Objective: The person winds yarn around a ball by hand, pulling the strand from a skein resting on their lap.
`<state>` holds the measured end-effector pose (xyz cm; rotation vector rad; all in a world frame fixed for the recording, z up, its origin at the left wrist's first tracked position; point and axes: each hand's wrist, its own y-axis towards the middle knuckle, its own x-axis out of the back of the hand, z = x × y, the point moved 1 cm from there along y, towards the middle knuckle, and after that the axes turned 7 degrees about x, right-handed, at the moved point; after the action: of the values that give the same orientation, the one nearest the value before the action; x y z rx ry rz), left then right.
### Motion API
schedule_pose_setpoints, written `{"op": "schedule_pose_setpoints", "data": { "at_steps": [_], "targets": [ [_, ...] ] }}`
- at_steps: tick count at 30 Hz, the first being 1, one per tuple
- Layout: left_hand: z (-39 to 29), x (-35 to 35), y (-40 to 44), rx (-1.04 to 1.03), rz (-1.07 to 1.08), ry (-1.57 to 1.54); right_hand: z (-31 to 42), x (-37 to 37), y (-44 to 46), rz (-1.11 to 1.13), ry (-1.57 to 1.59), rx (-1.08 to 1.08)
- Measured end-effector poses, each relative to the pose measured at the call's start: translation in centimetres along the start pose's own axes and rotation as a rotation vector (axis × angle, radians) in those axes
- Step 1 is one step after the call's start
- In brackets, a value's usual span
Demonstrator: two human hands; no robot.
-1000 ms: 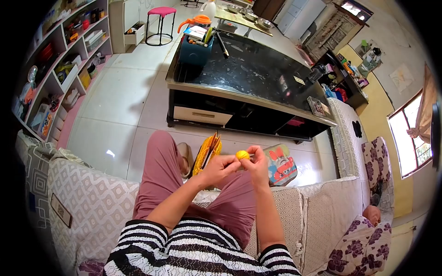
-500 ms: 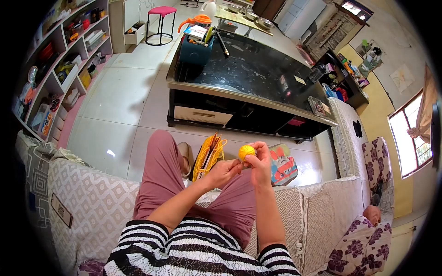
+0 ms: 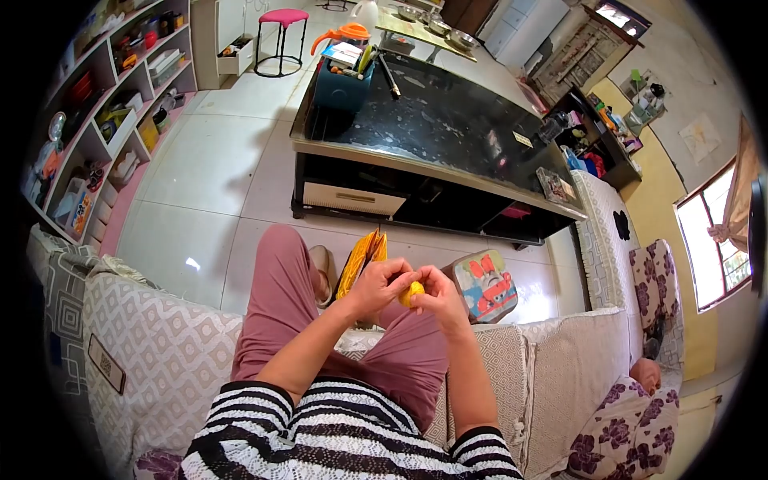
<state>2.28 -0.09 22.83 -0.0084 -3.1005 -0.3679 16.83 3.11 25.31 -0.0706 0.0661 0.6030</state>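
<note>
A small yellow ball of yarn (image 3: 411, 294) is held in front of my knees, partly hidden by fingers. My right hand (image 3: 442, 301) is closed around its right side. Against its left side, my left hand (image 3: 379, 288) has its fingers pinched together; whatever lies between them is too small to make out. Just beyond my left hand, a yellow bag (image 3: 362, 260) stands open on the floor between my feet, partly covered by that hand.
A cartoon-printed stool (image 3: 486, 288) stands right of my hands. Ahead is a black-topped low table (image 3: 448, 120) bearing a dark teal holder (image 3: 342, 84). A phone (image 3: 106, 364) lies on the sofa at left. At far right, part of another person (image 3: 646, 374) shows.
Both hands have come lower and closer together, and the yarn ball has moved down and left with them. Fingers now cover more of it.
</note>
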Motion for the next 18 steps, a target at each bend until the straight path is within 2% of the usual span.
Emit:
{"op": "schedule_pose_setpoints", "data": {
  "at_steps": [2, 4, 6, 8, 10, 12, 14, 16, 18],
  "targets": [
    [0.2, -0.1, 0.1, -0.036, -0.032, -0.059, 0.1, 0.1, -0.2, 0.057, 0.019, -0.037],
    [1.5, -0.5, 0.3, -0.042, -0.057, -0.079, 0.0, 0.1, -0.4, 0.124, 0.315, -0.025],
    [2.4, -0.8, 0.6, -0.052, -0.080, -0.098, 0.5, -0.3, -0.5, 0.123, 0.386, 0.007],
    [2.9, -1.2, 0.6, 0.039, -0.124, -0.108, 1.3, -0.8, -0.8, 0.117, 0.458, 0.039],
    [3.0, -1.6, 0.1, 0.062, -0.081, -0.085, 2.1, -1.0, -0.5, -0.057, 0.548, 0.136],
    [2.8, -1.9, -0.2, 0.085, -0.033, -0.062, 2.4, -0.4, 0.2, -0.089, 0.517, 0.215],
    [1.8, -2.2, -0.6, -0.110, 0.146, 0.056, 2.7, 0.4, 0.7, -0.316, 0.176, 0.324],
    [0.8, -2.1, -0.7, -0.043, 0.220, 0.096, 2.7, 0.6, 0.9, -0.365, 0.071, 0.356],
    [-0.6, -1.8, -0.6, 0.052, 0.166, -0.165, 1.2, 1.2, 1.0, -0.351, -0.296, 0.244]
  ]
}}
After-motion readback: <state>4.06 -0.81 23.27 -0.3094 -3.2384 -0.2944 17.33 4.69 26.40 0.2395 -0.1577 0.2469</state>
